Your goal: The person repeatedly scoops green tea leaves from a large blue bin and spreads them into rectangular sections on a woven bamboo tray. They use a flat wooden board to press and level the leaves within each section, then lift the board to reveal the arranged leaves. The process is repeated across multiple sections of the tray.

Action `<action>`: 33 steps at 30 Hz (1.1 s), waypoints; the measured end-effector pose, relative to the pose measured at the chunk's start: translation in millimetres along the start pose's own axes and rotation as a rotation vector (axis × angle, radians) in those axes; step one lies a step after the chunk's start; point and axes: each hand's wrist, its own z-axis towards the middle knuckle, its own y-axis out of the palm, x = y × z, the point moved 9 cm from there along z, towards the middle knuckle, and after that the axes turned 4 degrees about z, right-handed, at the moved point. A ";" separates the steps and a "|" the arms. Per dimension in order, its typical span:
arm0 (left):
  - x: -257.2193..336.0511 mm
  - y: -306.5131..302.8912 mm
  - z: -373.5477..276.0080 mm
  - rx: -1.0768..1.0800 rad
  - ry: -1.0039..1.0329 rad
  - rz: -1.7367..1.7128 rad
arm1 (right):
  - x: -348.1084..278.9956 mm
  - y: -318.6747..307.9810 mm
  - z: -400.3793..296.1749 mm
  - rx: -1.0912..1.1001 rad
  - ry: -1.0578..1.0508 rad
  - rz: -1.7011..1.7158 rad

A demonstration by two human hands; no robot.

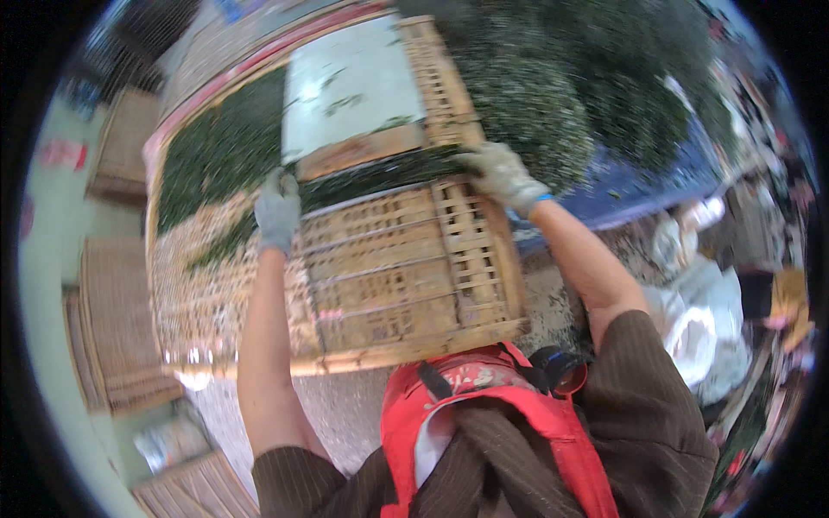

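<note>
A shallow woven bamboo tray [388, 285] with a wooden rim spans the space before me. Across its middle lies a narrow band of dark green leafy material [382, 171], between my two gloved hands. My left hand [278, 210], fingers curled, is at the band's left end. My right hand [502, 175] reaches over the tray's right edge, its fingertips touching the band's other end. Blur hides whether either hand grips it. Beyond the band is a pale, shiny board [353, 78] with scattered green bits. More green material [223, 142] covers the tray's far left.
A large heap of green leaves [531, 103] rises at the right on a blue sheet [622, 188]. White plastic bags [699, 324] sit on the right. Woven panels [123, 311] lean along the left wall. The tray's near rim almost meets my red apron [479, 382].
</note>
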 end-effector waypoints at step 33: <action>236.9 153.4 -107.4 -0.331 0.651 0.415 | 185.6 -83.4 -86.4 0.545 0.487 -0.080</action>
